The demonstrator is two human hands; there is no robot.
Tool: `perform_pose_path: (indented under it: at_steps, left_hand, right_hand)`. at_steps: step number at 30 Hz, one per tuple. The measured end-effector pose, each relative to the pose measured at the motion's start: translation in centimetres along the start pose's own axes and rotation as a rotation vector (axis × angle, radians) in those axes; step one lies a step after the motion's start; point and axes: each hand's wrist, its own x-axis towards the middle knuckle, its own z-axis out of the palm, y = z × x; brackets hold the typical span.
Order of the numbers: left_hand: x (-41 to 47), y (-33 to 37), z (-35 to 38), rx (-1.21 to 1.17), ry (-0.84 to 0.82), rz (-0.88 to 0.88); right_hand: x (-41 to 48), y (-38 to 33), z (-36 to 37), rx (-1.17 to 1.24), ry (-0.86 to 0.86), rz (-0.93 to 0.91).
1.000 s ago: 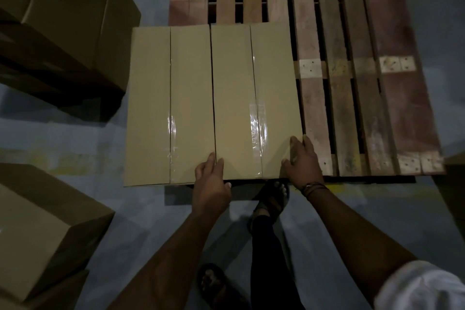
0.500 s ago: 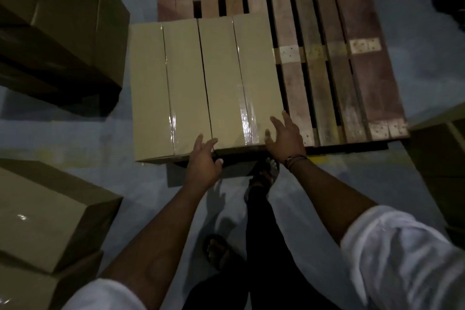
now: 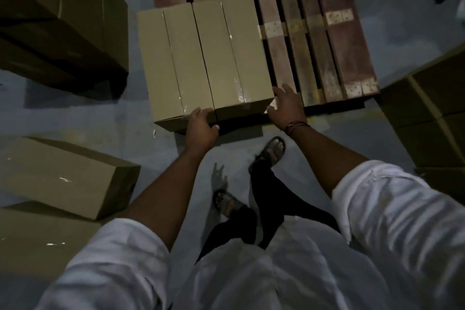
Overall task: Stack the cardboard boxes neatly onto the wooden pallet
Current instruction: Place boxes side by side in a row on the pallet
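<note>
Two cardboard boxes (image 3: 226,58) lie side by side on the wooden pallet's (image 3: 334,45) left half, long axes running away from the person. The left grip (image 3: 201,124) curls over their near edge. The right grip (image 3: 286,106), fingers spread and holding nothing, sits at the near right corner.

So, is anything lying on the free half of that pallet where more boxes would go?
Nothing visible does. The slats of the wooden pallet right of the boxes are bare; only the right hand is there, fingers spread, by the boxes' near right corner.
</note>
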Motion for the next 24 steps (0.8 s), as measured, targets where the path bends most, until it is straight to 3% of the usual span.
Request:
perform_pose_path:
  at_steps: [7,15,24]
  left_hand:
    - [-1.5,5.7,-0.3,-0.014,-0.071,0.096]
    - [-1.4,17.3,3.8,0.028,-0.173,0.255]
    - [-1.8,33.1,10.6,0.065,-0.250,0.478]
  right_hand:
    - [-2.2,2.1,-5.0,0.002,0.020,0.033]
    - [-2.7,6.6,-12.9,0.049,0.040,0.031]
    - [-3.5,17.5,-26.3,0.107,0.279,0.118]
